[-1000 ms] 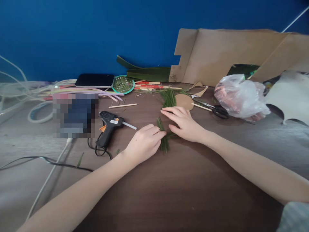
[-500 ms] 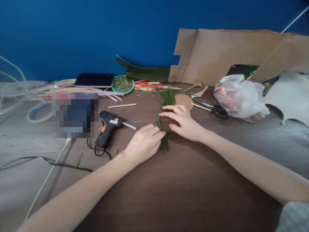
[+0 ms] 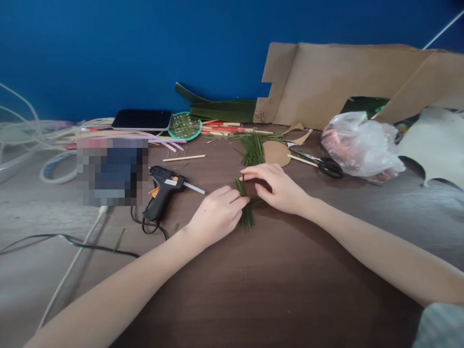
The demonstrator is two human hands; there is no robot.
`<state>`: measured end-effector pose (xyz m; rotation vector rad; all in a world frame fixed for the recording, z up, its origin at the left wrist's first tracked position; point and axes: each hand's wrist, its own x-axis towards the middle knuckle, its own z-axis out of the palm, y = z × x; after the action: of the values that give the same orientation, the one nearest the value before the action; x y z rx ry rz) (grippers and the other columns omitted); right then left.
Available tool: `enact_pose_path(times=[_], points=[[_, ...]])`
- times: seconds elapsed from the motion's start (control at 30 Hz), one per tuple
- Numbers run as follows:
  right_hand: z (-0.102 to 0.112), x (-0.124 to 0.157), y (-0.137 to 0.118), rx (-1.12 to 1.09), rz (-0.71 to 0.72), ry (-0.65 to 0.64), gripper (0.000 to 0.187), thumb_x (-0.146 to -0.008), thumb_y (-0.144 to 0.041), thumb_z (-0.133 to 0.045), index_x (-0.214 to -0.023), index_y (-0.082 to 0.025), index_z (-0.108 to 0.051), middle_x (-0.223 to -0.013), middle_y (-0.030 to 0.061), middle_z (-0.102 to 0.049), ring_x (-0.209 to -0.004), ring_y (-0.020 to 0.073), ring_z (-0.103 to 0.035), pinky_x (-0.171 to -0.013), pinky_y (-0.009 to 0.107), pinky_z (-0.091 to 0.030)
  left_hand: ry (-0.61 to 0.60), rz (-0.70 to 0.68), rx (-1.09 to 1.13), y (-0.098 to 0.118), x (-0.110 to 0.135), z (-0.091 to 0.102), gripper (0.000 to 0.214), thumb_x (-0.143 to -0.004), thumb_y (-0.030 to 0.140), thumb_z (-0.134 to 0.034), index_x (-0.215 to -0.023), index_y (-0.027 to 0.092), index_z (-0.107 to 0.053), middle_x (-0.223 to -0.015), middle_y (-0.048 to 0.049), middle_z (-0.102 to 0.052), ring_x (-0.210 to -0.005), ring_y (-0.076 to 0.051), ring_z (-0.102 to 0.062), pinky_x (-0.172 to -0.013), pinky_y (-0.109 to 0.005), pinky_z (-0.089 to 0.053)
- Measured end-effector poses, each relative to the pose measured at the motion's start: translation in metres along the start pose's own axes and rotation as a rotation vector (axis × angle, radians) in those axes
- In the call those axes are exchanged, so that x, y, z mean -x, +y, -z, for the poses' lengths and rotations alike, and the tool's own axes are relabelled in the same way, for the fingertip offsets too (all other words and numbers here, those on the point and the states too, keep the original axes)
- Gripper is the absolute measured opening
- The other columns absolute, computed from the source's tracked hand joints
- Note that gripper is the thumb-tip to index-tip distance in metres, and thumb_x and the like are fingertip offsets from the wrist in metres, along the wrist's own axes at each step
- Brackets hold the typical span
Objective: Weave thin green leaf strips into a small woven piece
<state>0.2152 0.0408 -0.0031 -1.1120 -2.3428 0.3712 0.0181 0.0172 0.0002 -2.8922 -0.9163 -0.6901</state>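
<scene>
While left hand (image 3: pixel 216 212) pinches leaves (image 3: pixel 248 218), right hand (image 3: pixel 281 190) arches.

My right sleeve (image 3: pixel 440 325) is pale grey-blue fabric with faint stripes. Its edge leaves the forearm (image 3: pixel 369 246) uncovered. My left grip (image 3: pixel 217 215) and right grip (image 3: pixel 281 189) are bare, five-fingered; the left bears one small dark spot on its back.

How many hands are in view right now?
2. The left hand pinches a bundle of green strips; the right hand curves beside the bundle's far end, thumb and forefinger apart. Some fingers are partly hidden, but both hands show.
</scene>
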Motion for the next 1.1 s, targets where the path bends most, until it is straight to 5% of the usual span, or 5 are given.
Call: enact_pose_path(times=[0.3,0.5,0.73,1.1], points=[[0.0014,0.0035,-0.0010,0.299,0.185,0.045,0.041,-0.085,-0.012,-0.039,-0.124,-0.016,-0.049,-0.107,0.0103,-0.066,-0.103,0.0227,-0.055,-0.085,0.040,-0.036,0.017,-0.007,-0.019,0.0004,0.0000,-0.0008,0.025,-0.086,0.011,-0.041,-0.092,0.012,-0.065,-0.072,-0.0043,-0.061,-0.070,-0.017,-0.053,-0.065,-0.029,-0.049],[-0.0003,0.0016,-0.0008,0.116,0.030,0.049,0.038,-0.086,-0.013,-0.042,-0.122,-0.021,-0.048,-0.100,0.0036,-0.068,-0.098,0.0213,-0.054,-0.086,0.038,-0.037,0.000,-0.005,-0.007,0.0002,0.0001,-0.0009,0.026,-0.085,0.010,-0.040,-0.092,0.013,-0.065,-0.072,-0.0046,-0.060,-0.071,-0.017,-0.053,-0.066,-0.029,-0.049],[-0.0021,-0.0015,-0.0047,0.069,-0.113,0.027,0.021,-0.083,-0.024,-0.052,-0.102,-0.020,-0.056,-0.108,0.0089,-0.059,-0.103,0.0257,-0.048,-0.088,0.042,-0.037,-0.003,-0.006,0.001,0.0003,0.0001,-0.0004,0.025,-0.084,0.009,-0.040,-0.087,0.013,-0.064,-0.070,-0.0043,-0.059,-0.068,-0.018,-0.051,-0.063,-0.029,-0.048],[-0.0047,-0.0001,-0.0046,0.103,-0.143,-0.024,0.021,-0.080,-0.031,-0.058,-0.096,-0.021,-0.051,-0.109,0.0088,-0.056,-0.103,0.0265,-0.046,-0.085,0.041,-0.036,-0.005,-0.007,0.001,0.0002,-0.0004,-0.0006,0.026,-0.084,0.008,-0.039,-0.089,0.013,-0.064,-0.070,-0.0042,-0.059,-0.068,-0.016,-0.051,-0.064,-0.028,-0.048]])
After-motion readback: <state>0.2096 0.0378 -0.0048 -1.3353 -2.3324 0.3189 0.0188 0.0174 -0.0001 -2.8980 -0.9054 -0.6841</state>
